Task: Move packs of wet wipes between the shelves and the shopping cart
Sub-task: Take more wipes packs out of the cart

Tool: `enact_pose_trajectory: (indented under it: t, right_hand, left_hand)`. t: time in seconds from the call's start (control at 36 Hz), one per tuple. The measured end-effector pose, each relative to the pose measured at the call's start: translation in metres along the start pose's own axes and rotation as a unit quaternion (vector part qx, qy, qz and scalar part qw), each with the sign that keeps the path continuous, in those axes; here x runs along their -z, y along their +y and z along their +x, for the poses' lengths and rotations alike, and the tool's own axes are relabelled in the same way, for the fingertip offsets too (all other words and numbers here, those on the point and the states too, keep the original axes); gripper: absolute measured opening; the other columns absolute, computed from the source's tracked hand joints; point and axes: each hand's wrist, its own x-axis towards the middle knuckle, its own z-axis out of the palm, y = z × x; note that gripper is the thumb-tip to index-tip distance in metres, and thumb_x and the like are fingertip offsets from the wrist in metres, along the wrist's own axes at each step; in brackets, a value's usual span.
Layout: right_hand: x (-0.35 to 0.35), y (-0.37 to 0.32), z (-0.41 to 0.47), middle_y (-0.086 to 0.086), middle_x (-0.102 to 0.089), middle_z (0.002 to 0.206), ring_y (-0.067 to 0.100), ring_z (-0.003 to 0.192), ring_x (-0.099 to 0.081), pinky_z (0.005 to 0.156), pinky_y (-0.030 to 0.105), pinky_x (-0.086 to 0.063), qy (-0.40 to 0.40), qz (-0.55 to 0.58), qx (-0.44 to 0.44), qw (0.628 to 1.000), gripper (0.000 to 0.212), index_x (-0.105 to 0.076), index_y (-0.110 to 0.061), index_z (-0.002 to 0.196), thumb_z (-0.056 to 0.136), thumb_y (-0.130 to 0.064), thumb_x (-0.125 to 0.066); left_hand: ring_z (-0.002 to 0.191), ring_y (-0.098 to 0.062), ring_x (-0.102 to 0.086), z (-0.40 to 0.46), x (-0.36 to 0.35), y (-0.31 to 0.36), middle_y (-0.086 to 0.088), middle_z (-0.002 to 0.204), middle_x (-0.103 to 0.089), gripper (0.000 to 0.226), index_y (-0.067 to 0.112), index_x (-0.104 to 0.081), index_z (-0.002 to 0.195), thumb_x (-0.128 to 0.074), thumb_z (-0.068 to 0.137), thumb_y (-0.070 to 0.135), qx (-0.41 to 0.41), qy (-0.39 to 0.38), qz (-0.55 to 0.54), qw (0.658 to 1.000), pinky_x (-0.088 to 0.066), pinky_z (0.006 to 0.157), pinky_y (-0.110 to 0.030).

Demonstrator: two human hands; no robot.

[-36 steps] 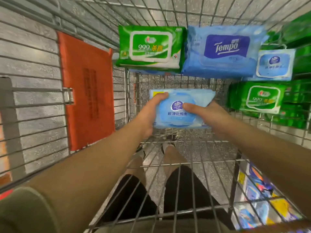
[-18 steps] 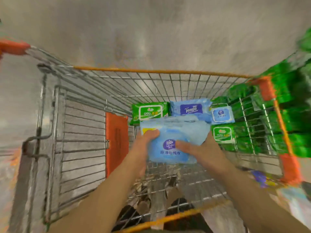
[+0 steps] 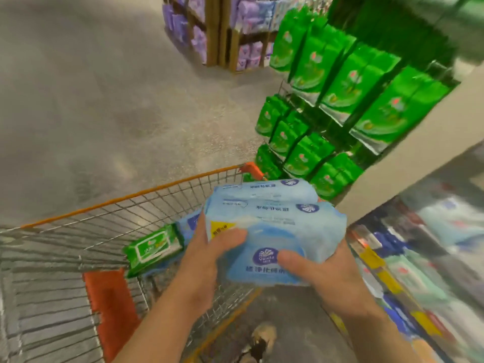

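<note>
A light blue bundle of wet wipe packs point(image 3: 275, 221) is lifted above the right rim of the wire shopping cart point(image 3: 131, 197). My left hand point(image 3: 209, 255) grips its left end, thumb on top. My right hand point(image 3: 322, 273) grips its right end, thumb pressed on the round purple label. A green wet wipe pack point(image 3: 154, 247) lies in the cart, with a blue pack partly hidden behind my left hand.
Shelves on the right hold green packages point(image 3: 340, 100). A blurred lower shelf point(image 3: 419, 258) with colourful goods runs along the right edge. Purple packs on wooden racks point(image 3: 227, 35) stand farther away. An orange flap point(image 3: 110, 305) hangs inside the cart. Grey floor lies to the left.
Both hands have lifted the blue bundle up out of the cart and to the right, toward the shelves. The view has swung up from the cart's inside to the aisle.
</note>
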Motion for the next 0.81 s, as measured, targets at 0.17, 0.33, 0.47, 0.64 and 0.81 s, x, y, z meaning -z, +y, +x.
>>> enact_pose_trajectory:
  t: [0.17, 0.33, 0.47, 0.64, 0.81]
  right_hand:
    - [0.068, -0.04, -0.049, 0.01, -0.069, 0.13, 0.034, 0.118, -0.067, 0.091, 0.055, -0.056, 0.093, -0.017, 0.014, 0.995, 0.103, -0.055, -0.011, 0.139, 0.053, -0.05, -0.097]
    - [0.145, -0.064, -0.093, -0.004, -0.075, 0.116, 0.024, 0.103, -0.074, 0.077, 0.053, -0.062, 0.218, -0.07, 0.026, 0.973, 0.122, -0.061, -0.022, 0.132, 0.025, -0.07, -0.094]
    - [0.209, -0.09, -0.117, -0.026, -0.075, 0.097, -0.009, 0.091, -0.07, 0.071, 0.008, -0.053, 0.285, -0.108, 0.102, 0.947, 0.081, -0.069, -0.027, 0.109, 0.033, -0.04, -0.093]
    - [0.284, -0.106, -0.148, -0.027, -0.075, 0.088, -0.011, 0.081, -0.069, 0.062, 0.007, -0.051, 0.329, -0.067, 0.129, 0.933, 0.058, -0.072, -0.034, 0.095, 0.042, -0.037, -0.096]
    - [0.335, -0.11, -0.16, -0.019, -0.075, 0.105, -0.001, 0.099, -0.07, 0.074, 0.01, -0.053, 0.343, -0.093, 0.173, 0.918, 0.065, -0.07, -0.049, 0.106, 0.043, -0.045, -0.082]
  left_hand:
    - [0.092, -0.028, -0.077, -0.013, -0.091, 0.003, -0.01, 0.113, -0.077, 0.128, 0.016, -0.055, 0.138, -0.1, 0.025, 0.054, 0.012, -0.118, -0.014, 0.993, -0.062, 0.062, -0.033]
    - [0.109, -0.036, -0.071, -0.013, -0.18, -0.011, -0.016, 0.124, -0.072, 0.11, 0.013, -0.054, 0.141, -0.098, 0.043, 0.035, -0.031, -0.225, 0.04, 0.973, -0.062, 0.079, -0.041]
    - [0.099, -0.028, -0.076, -0.012, -0.26, -0.03, -0.011, 0.113, -0.077, 0.076, 0.021, -0.075, 0.118, -0.095, 0.045, 0.022, -0.051, -0.304, 0.058, 0.949, -0.061, 0.072, -0.031]
    - [0.098, -0.025, -0.074, -0.017, -0.349, -0.054, -0.012, 0.113, -0.076, 0.065, 0.025, -0.075, 0.117, -0.09, 0.054, 0.02, -0.066, -0.366, 0.099, 0.923, -0.061, 0.075, -0.033]
    - [0.111, -0.031, -0.071, -0.014, -0.402, -0.072, -0.013, 0.124, -0.072, 0.079, 0.015, -0.059, 0.135, -0.082, 0.06, 0.019, -0.065, -0.38, 0.14, 0.912, -0.062, 0.081, -0.038]
